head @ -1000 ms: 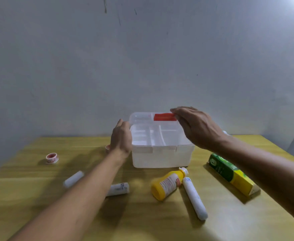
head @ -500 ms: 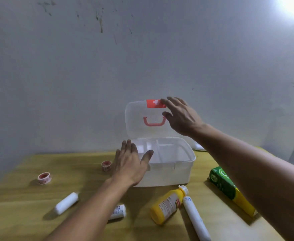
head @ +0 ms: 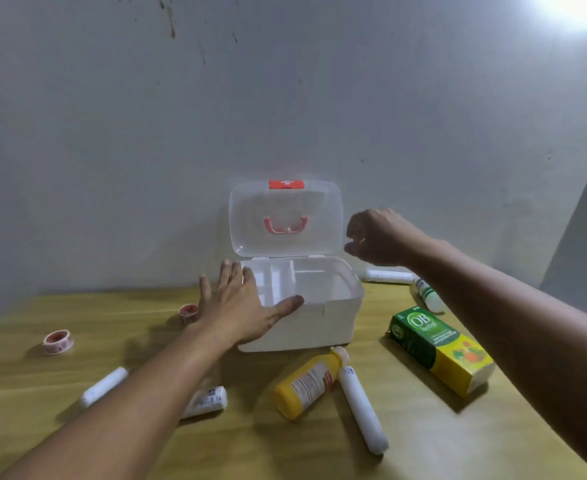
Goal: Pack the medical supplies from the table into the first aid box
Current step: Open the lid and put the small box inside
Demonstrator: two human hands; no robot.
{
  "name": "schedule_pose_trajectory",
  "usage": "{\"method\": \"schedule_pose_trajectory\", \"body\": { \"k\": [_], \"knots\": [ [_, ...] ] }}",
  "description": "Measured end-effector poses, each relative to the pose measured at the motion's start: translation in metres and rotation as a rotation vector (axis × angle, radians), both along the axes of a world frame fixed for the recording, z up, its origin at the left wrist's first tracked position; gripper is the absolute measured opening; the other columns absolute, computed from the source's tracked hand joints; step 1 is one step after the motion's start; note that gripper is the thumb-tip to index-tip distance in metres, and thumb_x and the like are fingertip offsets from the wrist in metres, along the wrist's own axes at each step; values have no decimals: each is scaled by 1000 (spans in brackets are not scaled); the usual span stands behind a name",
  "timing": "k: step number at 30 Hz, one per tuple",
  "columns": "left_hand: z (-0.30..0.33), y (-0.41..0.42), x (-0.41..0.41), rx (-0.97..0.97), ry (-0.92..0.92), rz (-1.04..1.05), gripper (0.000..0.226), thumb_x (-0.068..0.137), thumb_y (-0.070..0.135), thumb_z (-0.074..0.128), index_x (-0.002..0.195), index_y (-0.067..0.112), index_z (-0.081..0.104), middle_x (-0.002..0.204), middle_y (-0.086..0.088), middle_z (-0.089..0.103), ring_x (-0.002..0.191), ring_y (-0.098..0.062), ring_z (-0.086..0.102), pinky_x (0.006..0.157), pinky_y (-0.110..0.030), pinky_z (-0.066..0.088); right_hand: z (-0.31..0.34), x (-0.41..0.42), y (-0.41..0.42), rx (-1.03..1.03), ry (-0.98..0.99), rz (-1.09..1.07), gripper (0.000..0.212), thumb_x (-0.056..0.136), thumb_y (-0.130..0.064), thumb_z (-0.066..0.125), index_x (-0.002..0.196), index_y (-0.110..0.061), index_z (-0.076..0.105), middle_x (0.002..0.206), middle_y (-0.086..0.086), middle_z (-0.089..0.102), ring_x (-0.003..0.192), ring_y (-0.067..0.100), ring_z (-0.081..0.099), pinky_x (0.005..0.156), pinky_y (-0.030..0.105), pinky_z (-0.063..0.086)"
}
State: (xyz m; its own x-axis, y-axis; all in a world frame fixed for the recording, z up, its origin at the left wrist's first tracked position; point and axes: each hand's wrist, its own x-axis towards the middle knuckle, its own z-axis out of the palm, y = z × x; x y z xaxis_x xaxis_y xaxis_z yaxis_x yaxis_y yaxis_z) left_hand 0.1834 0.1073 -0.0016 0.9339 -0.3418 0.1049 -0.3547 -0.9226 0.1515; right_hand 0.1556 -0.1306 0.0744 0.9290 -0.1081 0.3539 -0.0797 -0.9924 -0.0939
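The white first aid box (head: 333, 320) stands at the back of the table with its clear lid (head: 285, 216) upright, showing a red latch and red handle. A divided inner tray shows inside. My left hand (head: 240, 306) lies flat, fingers spread, on the box's front left corner. My right hand (head: 378, 239) hovers just right of the lid, fingers curled, holding nothing. In front lie a yellow bottle (head: 307, 386), a long white roll (head: 361, 407) and a green-and-yellow carton (head: 441, 348).
Two tape rolls (head: 58, 341) (head: 188, 312) sit on the wooden table (head: 285, 445) at left. Two white bandage rolls (head: 103, 386) (head: 209, 401) lie near my left forearm. Behind the box at right are a white roll (head: 385, 276) and a small white bottle (head: 429, 296). A grey wall stands close behind.
The lid swung from nearly closed to fully upright. My right hand let go of it and drew back to the right. My left hand shifted onto the box's front left corner.
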Motion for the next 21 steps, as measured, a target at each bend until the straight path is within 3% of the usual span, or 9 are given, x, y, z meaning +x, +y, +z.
{"method": "schedule_pose_trajectory", "body": {
  "k": [3,5,8,10,12,14,16,19,21],
  "knots": [
    [7,-8,-1,17,-82,-94,113,70,89,24,154,14,10,164,-4,1,151,-19,-8,120,-56,-1,-9,-46,-17,-43,242,-81,31,73,-37,76,91,-12,72,90,7,73,82,29,66,74,39,58],
    [13,-18,-4,-19,-101,-166,111,70,88,27,153,16,13,164,-2,6,152,-17,-3,121,-55,3,-12,-78,-24,-40,411,-152,40,69,-43,80,95,-14,72,91,4,74,80,24,67,68,33,56],
    [15,-31,-6,-60,-67,-215,110,69,87,31,153,18,16,164,1,10,151,-15,0,121,-53,5,-21,-110,-34,-106,609,-265,58,67,-46,80,108,-8,65,96,5,70,68,18,62,42,22,48],
    [11,-34,-4,-56,-51,-234,104,73,84,35,153,19,19,164,2,12,151,-15,2,121,-52,7,-32,-123,-41,-15,650,-332,72,62,-42,85,118,-8,56,104,9,65,77,24,67,47,31,59],
    [6,-35,-2,-61,-41,-244,99,76,82,36,153,21,21,163,4,14,151,-14,6,121,-50,10,-41,-131,-46,131,624,-365,76,59,-36,87,120,-8,51,103,12,61,78,33,70,54,44,61],
    [4,-35,-2,-64,-37,-244,97,76,81,36,152,23,23,163,6,16,151,-13,7,121,-50,11,-42,-134,-49,219,566,-361,69,60,-29,86,118,-10,53,100,10,60,72,31,71,52,40,61],
    [5,-36,-4,-64,-36,-243,95,77,81,38,152,23,25,162,7,18,151,-14,8,121,-49,14,-37,-135,-50,188,457,-342,60,61,-28,83,113,-13,56,94,8,62,65,24,68,48,32,58],
    [6,-36,-4,-71,-25,-248,95,77,79,42,151,22,27,161,5,21,151,-16,11,120,-48,16,-15,-128,-52,58,219,-297,59,63,-34,82,113,-14,60,98,9,67,82,27,64,71,40,58],
    [6,-35,-3,-87,-11,-262,95,76,78,46,151,22,26,162,5,20,151,-16,9,121,-48,15,4,-117,-46,47,108,-217,56,64,-33,83,111,-10,62,99,10,67,85,27,62,74,40,57]
  ]
}}
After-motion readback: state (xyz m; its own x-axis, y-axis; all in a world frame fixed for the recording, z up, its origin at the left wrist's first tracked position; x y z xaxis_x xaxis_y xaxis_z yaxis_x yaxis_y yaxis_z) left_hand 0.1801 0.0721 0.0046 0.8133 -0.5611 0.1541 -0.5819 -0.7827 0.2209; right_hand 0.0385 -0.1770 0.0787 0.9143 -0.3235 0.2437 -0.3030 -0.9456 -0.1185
